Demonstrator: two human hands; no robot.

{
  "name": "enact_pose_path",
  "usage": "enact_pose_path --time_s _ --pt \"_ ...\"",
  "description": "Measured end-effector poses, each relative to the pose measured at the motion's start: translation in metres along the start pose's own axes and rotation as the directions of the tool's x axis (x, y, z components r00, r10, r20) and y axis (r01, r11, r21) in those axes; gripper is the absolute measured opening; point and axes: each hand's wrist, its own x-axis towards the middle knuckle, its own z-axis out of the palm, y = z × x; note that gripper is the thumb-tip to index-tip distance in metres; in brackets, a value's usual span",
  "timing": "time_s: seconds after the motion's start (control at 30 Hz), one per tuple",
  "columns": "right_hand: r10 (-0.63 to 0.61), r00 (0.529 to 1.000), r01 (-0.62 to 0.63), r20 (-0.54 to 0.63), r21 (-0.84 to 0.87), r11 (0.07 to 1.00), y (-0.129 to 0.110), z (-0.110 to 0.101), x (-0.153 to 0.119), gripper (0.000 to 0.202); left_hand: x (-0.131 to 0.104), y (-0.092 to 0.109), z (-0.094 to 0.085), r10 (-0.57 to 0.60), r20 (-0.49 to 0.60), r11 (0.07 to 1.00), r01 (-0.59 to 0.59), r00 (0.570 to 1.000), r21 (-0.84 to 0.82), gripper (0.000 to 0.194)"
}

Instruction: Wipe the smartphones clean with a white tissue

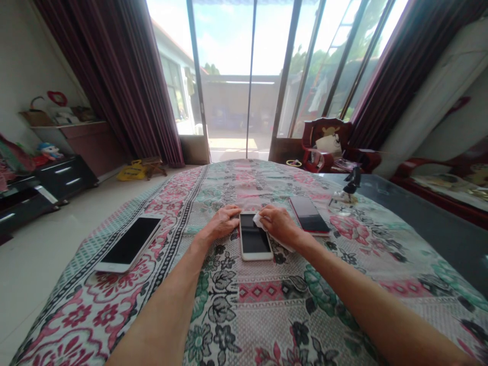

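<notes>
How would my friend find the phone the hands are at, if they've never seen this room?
Find the big flowery tablecloth in front of the glass doors. Between the left hand and the right hand lies the white-edged phone. Unlike the phone far left and the red-edged one, it has a white wipe held at it.
</notes>
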Motion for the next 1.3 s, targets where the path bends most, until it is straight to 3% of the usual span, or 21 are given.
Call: enact_pose_path --time_s 0.17,0.47,0.6,0.8,0.93,1.17,1.3 --pt "0.053 0.999 -0.052 0.009 -0.067 0.996 0.004 0.002 0.009 0.017 0.001 -0.003 0.001 0.022 -0.018 0.999 -0.022 1.0 -0.027 0.029" --pt "-0.032 0.999 0.032 -0.009 0.004 0.999 -0.001 0.002 -0.016 0.021 -0.002 -0.001 0.002 -0.039 -0.033 0.999 0.039 0.999 0.0 0.033" --pt "0.013 0.999 -0.012 -0.029 0.029 1.0 -0.003 0.003 -0.018 0.019 -0.002 -0.003 0.003 -0.17 -0.106 0.985 0.17 0.98 -0.005 0.04" --pt "0.001 1.0 -0.002 0.019 0.034 0.999 0.009 0.008 -0.006 0.017 -0.001 0.006 0.003 -0.282 0.028 0.956 0.283 0.959 -0.071 0.049" --pt "-0.022 0.999 0.021 0.028 0.009 1.0 0.012 0.008 -0.002 0.017 0.002 0.009 0.006 -0.338 0.035 0.93 0.34 0.94 -0.14 0.061" --pt "0.099 0.991 -0.084 0.091 -0.154 0.984 -0.008 -0.004 -0.014 0.012 0.001 0.013 0.006 -0.313 0.069 0.933 0.32 0.947 -0.165 0.058" --pt "0.05 0.99 -0.02 0.135 -0.217 0.976 -0.011 -0.012 -0.02 0.012 -0.004 0.023 -0.004 -0.283 0.067 0.955 0.287 0.957 -0.074 0.048"
